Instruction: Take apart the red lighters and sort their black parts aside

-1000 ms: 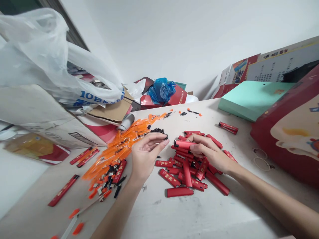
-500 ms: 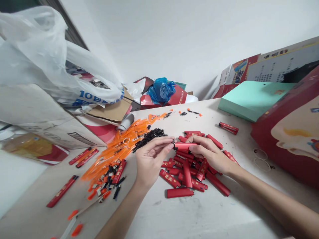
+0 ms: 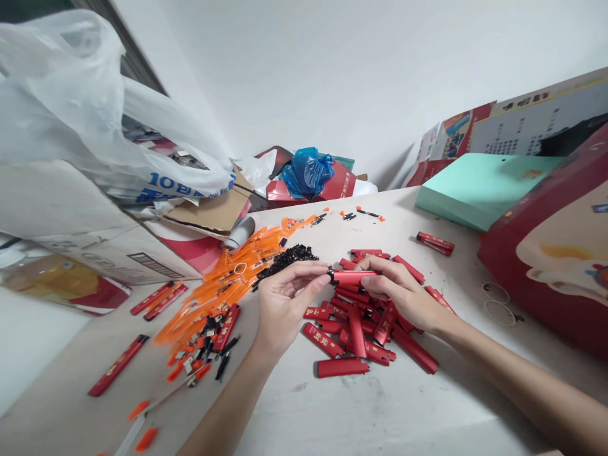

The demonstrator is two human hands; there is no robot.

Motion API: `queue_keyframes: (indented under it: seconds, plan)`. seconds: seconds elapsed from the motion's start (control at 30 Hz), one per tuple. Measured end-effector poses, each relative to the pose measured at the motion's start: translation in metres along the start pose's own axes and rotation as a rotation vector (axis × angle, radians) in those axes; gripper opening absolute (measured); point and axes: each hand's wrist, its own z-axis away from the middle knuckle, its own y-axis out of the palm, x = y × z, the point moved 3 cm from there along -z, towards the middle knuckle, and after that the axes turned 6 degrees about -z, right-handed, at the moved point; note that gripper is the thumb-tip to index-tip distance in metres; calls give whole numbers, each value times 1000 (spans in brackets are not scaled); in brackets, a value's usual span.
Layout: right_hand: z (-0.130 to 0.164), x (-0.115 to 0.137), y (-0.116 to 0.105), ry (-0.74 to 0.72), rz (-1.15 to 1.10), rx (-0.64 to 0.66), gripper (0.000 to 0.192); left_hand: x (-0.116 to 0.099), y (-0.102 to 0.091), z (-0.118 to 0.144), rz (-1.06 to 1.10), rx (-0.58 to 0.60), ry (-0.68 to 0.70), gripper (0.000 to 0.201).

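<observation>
Above a pile of red casings [image 3: 357, 329], shaped like lighter shells with gold lettering, both hands meet at one red casing [image 3: 349, 277] held level. My right hand [image 3: 399, 285] grips its right end between thumb and fingers. At the other end, my left hand [image 3: 287, 297] pinches a small black part [image 3: 331, 274] between thumb and fingertips, against the casing's left end. Part of that black piece is covered by the fingertips. Just behind my left hand lies a heap of small black parts [image 3: 294, 254].
Orange translucent strips [image 3: 237, 275] spread on the left, with mixed black and orange bits [image 3: 202, 348] nearer. A single red casing [image 3: 118, 366] lies far left. A mint green box [image 3: 484, 190] and a red bag [image 3: 551, 253] stand right; a cardboard box [image 3: 95, 221] stands left.
Both hands stay almost in place. The black part between my left fingertips now sits slightly lower at the casing's end, and my left forearm has shifted a little left.
</observation>
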Motion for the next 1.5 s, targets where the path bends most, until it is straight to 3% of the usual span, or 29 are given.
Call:
queue_keyframes:
  seconds: [0.3, 0.67, 1.0, 1.2, 1.5]
  plan:
    - [0, 9, 1, -118, 125, 2, 24, 6, -2, 0, 20, 17, -37, 22]
    - [6, 13, 0, -309, 483, -122, 21, 8, -2, -3, 50, 67, -31, 16]
    - [8, 13, 0, -371, 532, -166, 23, 7, -3, -3, 44, 69, -81, 17]
    - [8, 15, 3, -505, 578, -157, 24, 8, -2, -2, 54, 69, -67, 17]
    - [10, 10, 4, -454, 588, -134, 23, 10, 4, 0, 135, 15, -10, 12]
